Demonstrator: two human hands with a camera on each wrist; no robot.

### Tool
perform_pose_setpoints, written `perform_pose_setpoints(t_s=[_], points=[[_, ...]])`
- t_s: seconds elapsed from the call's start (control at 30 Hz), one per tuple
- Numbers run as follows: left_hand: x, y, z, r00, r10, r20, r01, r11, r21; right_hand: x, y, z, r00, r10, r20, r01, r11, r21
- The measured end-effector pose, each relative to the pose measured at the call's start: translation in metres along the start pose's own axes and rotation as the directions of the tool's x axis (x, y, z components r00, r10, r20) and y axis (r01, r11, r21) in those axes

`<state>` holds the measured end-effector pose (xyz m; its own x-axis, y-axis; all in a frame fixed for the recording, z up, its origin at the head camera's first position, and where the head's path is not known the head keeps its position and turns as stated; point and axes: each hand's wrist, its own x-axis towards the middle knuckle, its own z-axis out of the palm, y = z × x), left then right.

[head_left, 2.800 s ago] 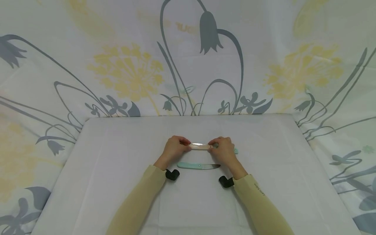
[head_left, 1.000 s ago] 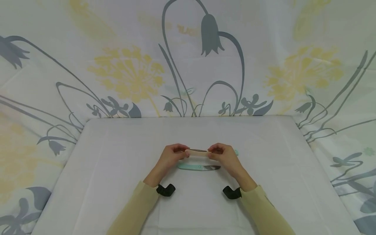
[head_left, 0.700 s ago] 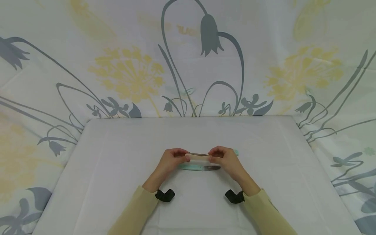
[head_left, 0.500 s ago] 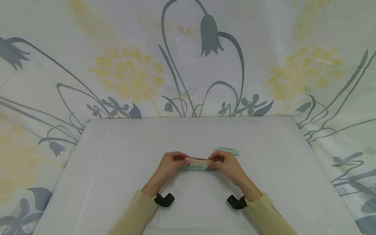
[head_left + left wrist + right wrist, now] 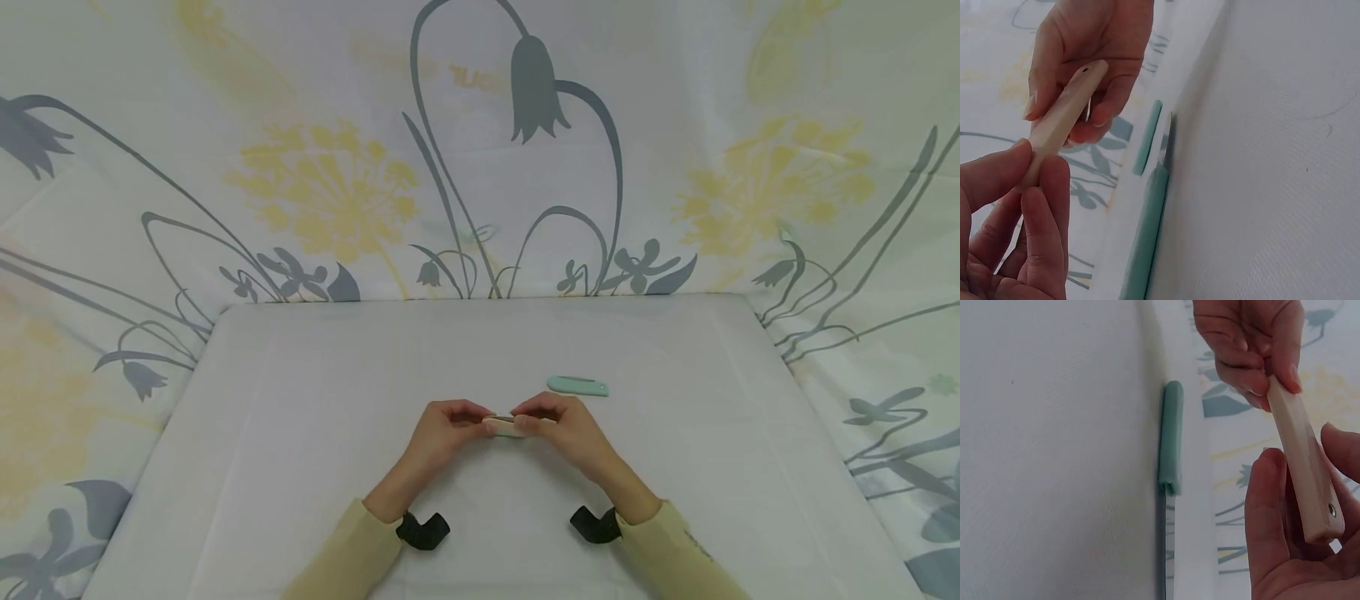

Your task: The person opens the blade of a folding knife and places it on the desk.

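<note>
Folding knife, cream handle (image 5: pixel 507 427): one, held up between the two hands, lengthwise from left to right, raised over the bench (image 5: pixel 337 400). A dark line of metal shows along its far edge; how far its blade stands out cannot be told. A small rivet (image 5: pixel 1332 510) marks the end at the right hand.

Left hand (image 5: pixel 447 429): pinches the knife's left end, thumb on the near face, fingertips behind.

Right hand (image 5: pixel 561 427): clasps the other end, thumb to one side and fingers to the other, the riveted end lying inward of the fingertips, towards the palm. The hands stand apart, near each other, with a short stretch of handle visible between them.

Folding knife, mint handle, opened (image 5: pixel 1147 228): one, lying on the bench below the cream knife, blade pointing towards the person's right; mostly hidden by the hands in the head view.

Folding knife, mint handle, folded (image 5: pixel 577 387): one, lying on the bench just beyond the right hand.

Sleeves, pale yellow (image 5: pixel 341 546): two, one to each forearm.

Wrist devices, black (image 5: pixel 423 532): two, one at each cuff, on the inner side.

Fabric backdrop (image 5: pixel 660 50): white, printed with grey bellflowers and yellow flower heads, behind and beside the bench.
</note>
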<state>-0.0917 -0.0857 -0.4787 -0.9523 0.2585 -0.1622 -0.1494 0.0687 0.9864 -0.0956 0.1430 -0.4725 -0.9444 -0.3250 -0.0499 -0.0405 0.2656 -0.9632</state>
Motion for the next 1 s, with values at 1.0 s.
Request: perform_pose_setpoints(t_s=[1.0], points=[[-0.002, -0.008, 0.002, 1.000, 0.008, 0.001, -0.008, 0.999, 0.033, -0.004, -0.002, 0.027, 0.982, 0.068, -0.175, -0.055, 0.996, 0.075]])
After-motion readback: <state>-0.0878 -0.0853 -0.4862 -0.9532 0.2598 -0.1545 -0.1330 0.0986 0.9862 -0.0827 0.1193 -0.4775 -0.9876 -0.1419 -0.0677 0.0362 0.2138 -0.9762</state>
